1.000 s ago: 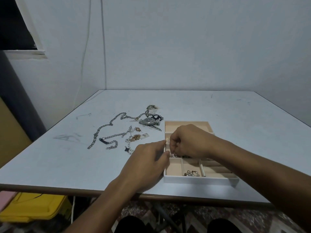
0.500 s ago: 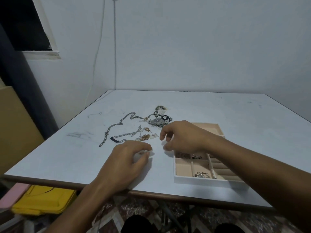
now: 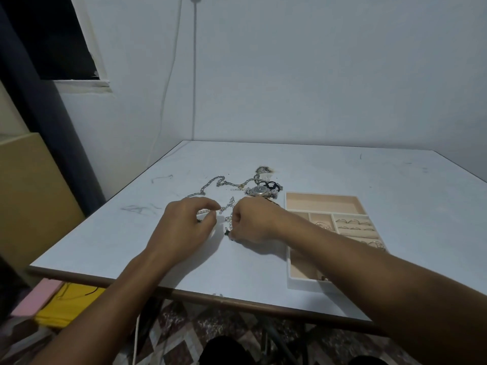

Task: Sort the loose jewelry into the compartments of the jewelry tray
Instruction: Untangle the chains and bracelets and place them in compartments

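My left hand (image 3: 188, 227) pinches a silver chain (image 3: 227, 206) — my right hand (image 3: 254, 222), a charm strand (image 3: 228, 224). The watch (image 3: 259, 191) dial is unreadable.

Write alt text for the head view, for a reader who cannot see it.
The left hand and right hand curl over fine silver chains on a white table, each seeming to pinch a strand. To their right sits a beige jewelry tray holding rings; a watch and a long chain lie beyond the hands.

On your pale counter (image 3: 369, 175), locate the jewelry tray (image 3: 321, 204) at the right near the front edge, and left of it a long silver chain (image 3: 220, 177), a wristwatch (image 3: 259, 191) and smaller pieces (image 3: 229, 204).
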Demonstrator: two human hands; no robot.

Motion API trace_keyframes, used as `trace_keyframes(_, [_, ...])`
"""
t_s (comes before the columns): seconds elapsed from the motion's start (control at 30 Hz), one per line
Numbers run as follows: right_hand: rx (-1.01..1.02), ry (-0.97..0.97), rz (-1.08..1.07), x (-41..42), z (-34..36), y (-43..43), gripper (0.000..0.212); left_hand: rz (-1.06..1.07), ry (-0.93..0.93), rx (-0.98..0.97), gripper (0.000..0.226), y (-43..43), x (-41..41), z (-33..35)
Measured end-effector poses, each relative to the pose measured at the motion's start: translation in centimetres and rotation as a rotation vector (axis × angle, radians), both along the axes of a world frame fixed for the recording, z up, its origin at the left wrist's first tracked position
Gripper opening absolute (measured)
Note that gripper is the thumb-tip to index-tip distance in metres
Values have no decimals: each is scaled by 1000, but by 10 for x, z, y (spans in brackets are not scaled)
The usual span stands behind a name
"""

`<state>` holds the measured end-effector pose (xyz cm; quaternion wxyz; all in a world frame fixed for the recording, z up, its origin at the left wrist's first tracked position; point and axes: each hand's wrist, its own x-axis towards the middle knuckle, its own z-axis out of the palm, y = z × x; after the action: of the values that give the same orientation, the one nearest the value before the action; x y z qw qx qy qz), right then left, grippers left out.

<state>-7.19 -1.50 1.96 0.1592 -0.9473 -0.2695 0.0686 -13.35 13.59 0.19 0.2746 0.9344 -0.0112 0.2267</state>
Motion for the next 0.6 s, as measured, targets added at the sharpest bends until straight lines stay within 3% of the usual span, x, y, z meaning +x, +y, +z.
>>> trace_keyframes(0.1, [-6,28,-15,-1,-4,4,11,-4,6,-12,23,1,7,3])
trace_keyframes(0.27, [-59,13,38,-14,1,-1,35,-12,17,-37,23,-2,15,2])
trace_keyframes(0.4, [-113,29,50,-11,5,-3,33,-5,13,-71,22,-5,15,5])
trace_keyframes(0.5, [-153,36,53,-6,14,-3,22,8,18,-215,16,-12,16,8])
trace_keyframes(0.6, [-84,39,65,-3,28,-7,18,0,-9,-371,34,-22,15,8])
